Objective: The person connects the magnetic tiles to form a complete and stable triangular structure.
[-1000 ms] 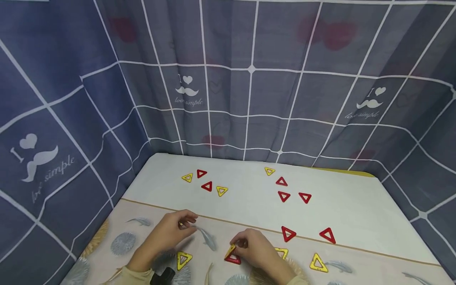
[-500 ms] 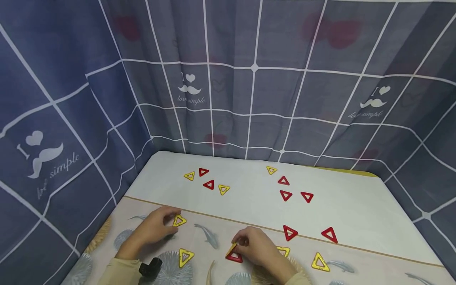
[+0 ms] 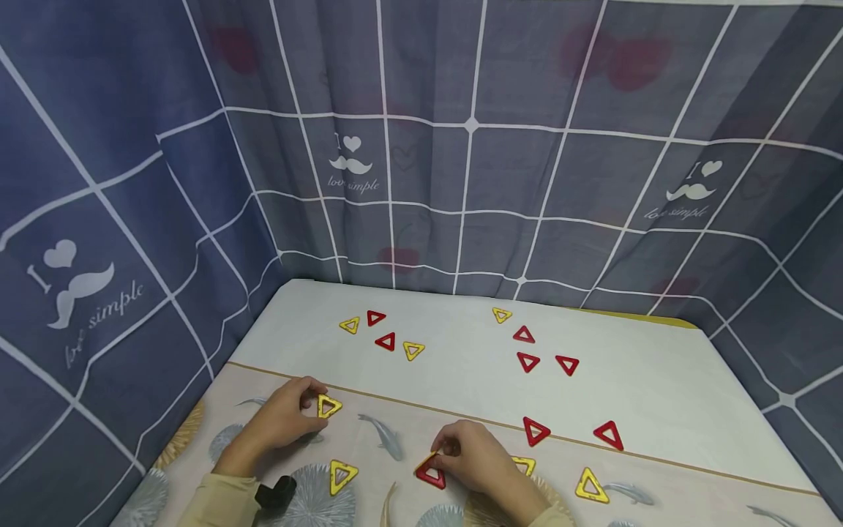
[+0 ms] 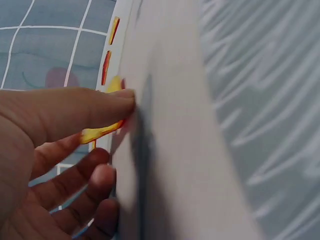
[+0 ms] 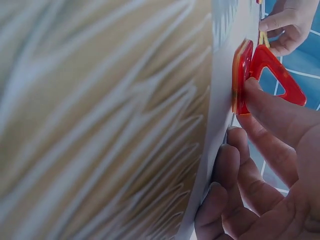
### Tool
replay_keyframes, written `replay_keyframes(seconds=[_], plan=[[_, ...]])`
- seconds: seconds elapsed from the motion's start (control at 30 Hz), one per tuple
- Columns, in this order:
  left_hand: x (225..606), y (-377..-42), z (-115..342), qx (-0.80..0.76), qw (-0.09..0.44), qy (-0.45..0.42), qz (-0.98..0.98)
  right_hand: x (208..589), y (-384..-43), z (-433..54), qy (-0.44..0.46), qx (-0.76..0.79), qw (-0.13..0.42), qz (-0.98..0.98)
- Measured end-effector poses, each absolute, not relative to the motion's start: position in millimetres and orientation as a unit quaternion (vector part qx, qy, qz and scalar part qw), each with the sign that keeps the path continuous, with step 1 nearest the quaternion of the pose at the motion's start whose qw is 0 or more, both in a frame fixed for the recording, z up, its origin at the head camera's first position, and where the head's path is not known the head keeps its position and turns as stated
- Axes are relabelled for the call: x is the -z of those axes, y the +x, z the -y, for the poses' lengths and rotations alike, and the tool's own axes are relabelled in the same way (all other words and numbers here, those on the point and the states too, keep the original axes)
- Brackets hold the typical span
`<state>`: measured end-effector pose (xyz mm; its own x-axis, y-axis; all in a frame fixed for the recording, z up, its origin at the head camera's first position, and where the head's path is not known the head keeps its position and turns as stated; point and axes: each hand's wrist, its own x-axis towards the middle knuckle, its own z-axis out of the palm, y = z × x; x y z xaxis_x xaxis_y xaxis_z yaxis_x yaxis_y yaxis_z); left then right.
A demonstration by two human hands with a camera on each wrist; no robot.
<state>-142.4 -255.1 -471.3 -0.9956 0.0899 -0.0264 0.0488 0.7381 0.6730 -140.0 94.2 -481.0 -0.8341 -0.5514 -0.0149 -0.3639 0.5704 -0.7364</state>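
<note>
My left hand [image 3: 283, 413] pinches a hollow yellow triangle tile [image 3: 329, 406] between thumb and fingers at the left of the patterned cloth. In the left wrist view the thumb lies across this yellow piece [image 4: 102, 134]. My right hand [image 3: 477, 457] pinches triangle tiles at the front middle: a red one [image 3: 431, 479] with a yellow edge [image 3: 424, 462] rising beside it. Up close in the right wrist view, a red triangle tile [image 5: 285, 85] leans out at an angle from a red-and-yellow-edged piece [image 5: 241, 77], the thumb at their meeting edge.
A loose yellow triangle [image 3: 342, 477] lies between the hands. To the right are yellow triangles [image 3: 591, 485] and red ones [image 3: 609, 435]. Farther back on the white board [image 3: 454, 359] several red and yellow triangles lie in two groups. Blue checked curtains [image 3: 428, 168] surround the table.
My left hand has moved left, and the yellow triangle in its fingers now shows. My right hand stays in nearly the same place with its tiles. The view has shifted slightly.
</note>
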Motion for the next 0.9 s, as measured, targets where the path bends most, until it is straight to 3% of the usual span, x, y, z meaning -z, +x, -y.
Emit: replay_keyframes(seconds=[0.5, 0.9], plan=[[467, -135, 232, -0.437, 0.009, 0.069, -0.897, 480, -136, -95, -0.243, 0.375, 0.095, -0.889], [449, -116, 168, -0.46, 0.07, 0.195, -0.864, 482, -133, -98, -0.229, 0.359, 0.063, -0.903]])
